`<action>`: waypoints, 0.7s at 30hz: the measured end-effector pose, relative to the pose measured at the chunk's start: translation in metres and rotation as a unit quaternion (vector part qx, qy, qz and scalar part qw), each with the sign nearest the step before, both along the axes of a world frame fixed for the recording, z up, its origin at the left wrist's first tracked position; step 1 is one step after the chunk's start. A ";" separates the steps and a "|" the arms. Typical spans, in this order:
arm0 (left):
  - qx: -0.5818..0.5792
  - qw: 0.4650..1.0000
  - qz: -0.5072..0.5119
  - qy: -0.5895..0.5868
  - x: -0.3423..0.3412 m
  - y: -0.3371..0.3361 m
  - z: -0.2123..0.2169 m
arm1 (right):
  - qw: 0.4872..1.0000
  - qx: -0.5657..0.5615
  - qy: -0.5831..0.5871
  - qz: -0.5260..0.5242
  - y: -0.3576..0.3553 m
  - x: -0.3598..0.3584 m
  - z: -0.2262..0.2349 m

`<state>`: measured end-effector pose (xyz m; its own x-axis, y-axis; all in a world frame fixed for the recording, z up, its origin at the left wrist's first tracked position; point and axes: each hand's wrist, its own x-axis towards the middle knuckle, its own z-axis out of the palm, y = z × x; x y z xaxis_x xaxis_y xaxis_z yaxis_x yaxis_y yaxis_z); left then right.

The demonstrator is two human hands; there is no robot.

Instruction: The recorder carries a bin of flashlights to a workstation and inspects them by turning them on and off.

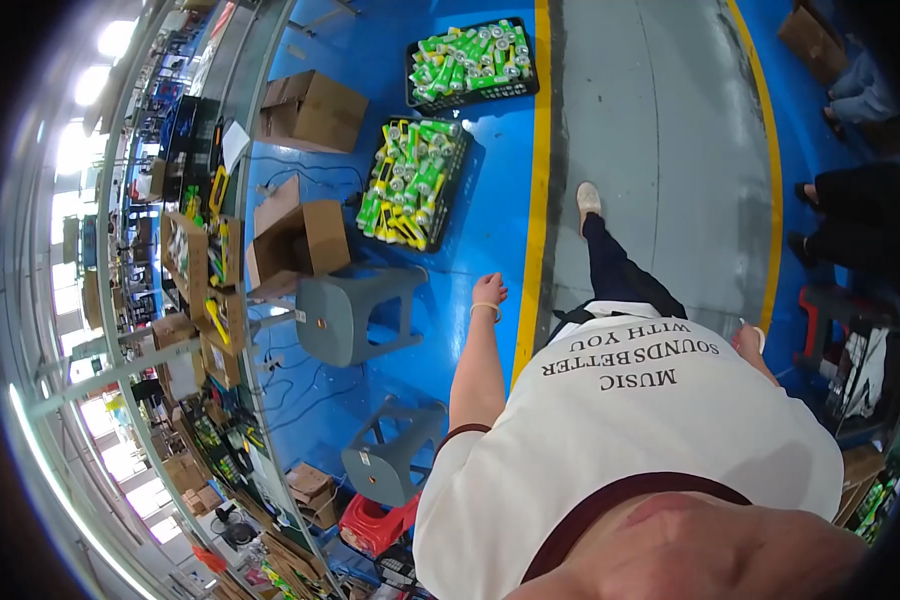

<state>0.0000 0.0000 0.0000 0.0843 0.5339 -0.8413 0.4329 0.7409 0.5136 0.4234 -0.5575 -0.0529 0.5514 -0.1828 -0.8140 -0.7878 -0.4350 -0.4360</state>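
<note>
On the blue floor stand a grey plastic stool [328,322] and a black plastic crate [454,200] of green-and-yellow cylinders [402,182]. Rightward hangs the left hand [490,289], fingers curled, grip unclear; farther right, the half-hidden right hand [745,340], whose fingers I cannot tell.

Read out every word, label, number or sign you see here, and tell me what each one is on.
White T-shirt: three dark lines of lettering, upside down in this view; clear, but I don't copy printed wording.
Upper grey stool: small pale label, too small to read.
Lower grey stool: small pale label, too small to read.
Green and yellow tubes: any print is too small to read.
</note>
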 end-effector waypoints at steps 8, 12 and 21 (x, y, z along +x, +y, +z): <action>-0.063 0.997 0.045 0.003 -0.051 -0.033 0.023 | 0.972 0.011 -0.162 0.170 0.224 0.069 0.062; -0.078 0.982 0.167 0.040 -0.061 -0.039 0.037 | 0.945 0.099 -0.179 0.255 0.360 0.116 0.118; -0.184 0.980 0.002 0.078 -0.049 -0.041 0.035 | 0.966 0.107 -0.093 0.216 0.401 0.038 0.136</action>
